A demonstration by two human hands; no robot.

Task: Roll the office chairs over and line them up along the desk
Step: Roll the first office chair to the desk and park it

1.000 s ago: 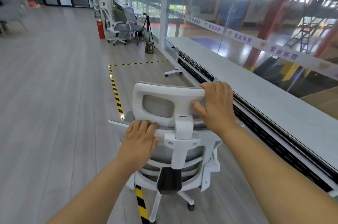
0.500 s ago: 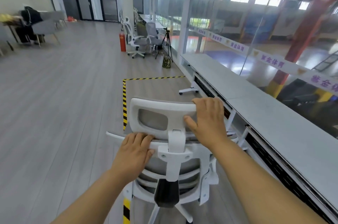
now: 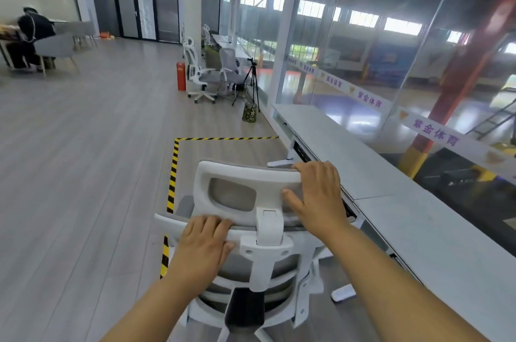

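Hands [image 3: 315,199] on chair [image 3: 251,232]; desk [image 3: 363,174] right, tripod [image 3: 251,81] ahead.

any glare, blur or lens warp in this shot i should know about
Head view: wide-angle warp bows the desk edge and floorboards; ceiling lights reflect in the glass wall; left hand, right hand and chair are sharp, the far room softer.

Under the right hand [image 3: 317,196] and left hand [image 3: 203,246], the office chair [image 3: 251,232] has a smooth white plastic frame with grey mesh cloth panels. Right of the hands, the desk [image 3: 418,218] top looks matt grey; left, the floor [image 3: 69,174] is wood-grain plank with a slight sheen.
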